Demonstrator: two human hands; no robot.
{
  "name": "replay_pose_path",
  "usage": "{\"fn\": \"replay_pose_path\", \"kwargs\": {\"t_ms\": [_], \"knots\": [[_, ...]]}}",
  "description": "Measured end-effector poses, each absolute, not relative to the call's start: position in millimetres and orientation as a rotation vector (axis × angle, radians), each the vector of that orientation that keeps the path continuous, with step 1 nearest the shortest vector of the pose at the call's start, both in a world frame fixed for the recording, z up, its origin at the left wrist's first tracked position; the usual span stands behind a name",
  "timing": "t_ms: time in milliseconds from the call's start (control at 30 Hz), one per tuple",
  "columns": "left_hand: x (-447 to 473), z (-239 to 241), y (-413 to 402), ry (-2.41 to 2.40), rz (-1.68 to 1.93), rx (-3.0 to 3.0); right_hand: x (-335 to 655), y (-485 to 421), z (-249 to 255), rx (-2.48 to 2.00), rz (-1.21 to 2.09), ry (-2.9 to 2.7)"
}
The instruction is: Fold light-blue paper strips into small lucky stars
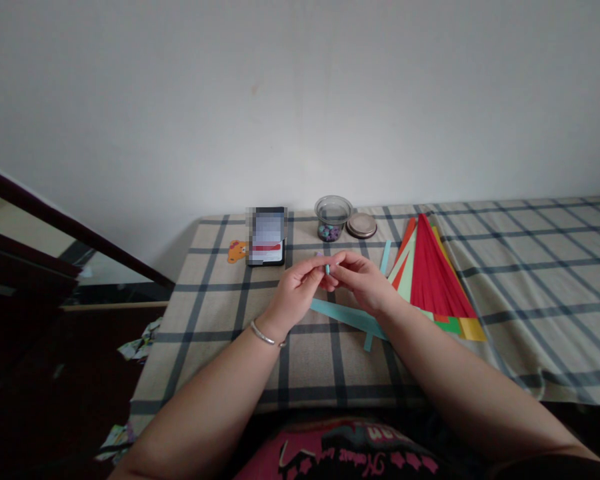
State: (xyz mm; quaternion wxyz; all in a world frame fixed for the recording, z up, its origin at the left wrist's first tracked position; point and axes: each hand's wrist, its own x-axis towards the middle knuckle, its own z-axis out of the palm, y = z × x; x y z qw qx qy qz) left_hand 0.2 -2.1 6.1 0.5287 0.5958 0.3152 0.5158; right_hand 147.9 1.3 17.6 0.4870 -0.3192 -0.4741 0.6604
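Observation:
My left hand (pixel 300 285) and my right hand (pixel 364 279) meet above the table, fingertips closed together. Pinched between them is a small light-blue folded paper strip (pixel 327 269); its exact shape is too small to make out. Under my wrists, light-blue paper strips (pixel 347 316) lie on the cloth, partly covered by my right forearm. To the right, paper strips in red (pixel 433 277), orange, pale green and yellow are spread in a fan. Behind my hands stands a clear plastic jar (pixel 333 215) with small purple and teal pieces in its bottom.
A round lid (pixel 362 225) lies right of the jar. At the back left, a phone (pixel 267 237) stands near an orange bear figure (pixel 237 251). The checked tablecloth (pixel 220 313) meets a white wall behind; a dark rail (pixel 80 230) slopes down at the left.

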Motion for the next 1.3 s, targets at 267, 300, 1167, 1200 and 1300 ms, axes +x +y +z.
{"fn": "replay_pose_path", "kwargs": {"t_ms": [267,300,1167,1200,1300], "knots": [[-1.0,6.5,-2.3,0.783,1.229,1.500,148.3,1.4,17.6,-0.793,1.586,-1.205],[-1.3,7.2,-2.9,0.795,1.248,1.508,148.3,1.7,17.6,-0.804,1.576,-1.196],[1.2,3.2,-1.0,0.808,1.381,1.505,150.5,5.1,13.4,-0.925,1.384,-1.175],[1.2,3.8,-1.2,0.804,1.378,1.503,150.6,5.2,13.4,-0.925,1.386,-1.176],[1.2,5.6,-2.1,0.799,1.362,1.498,150.5,4.9,13.7,-0.922,1.402,-1.173]]}}
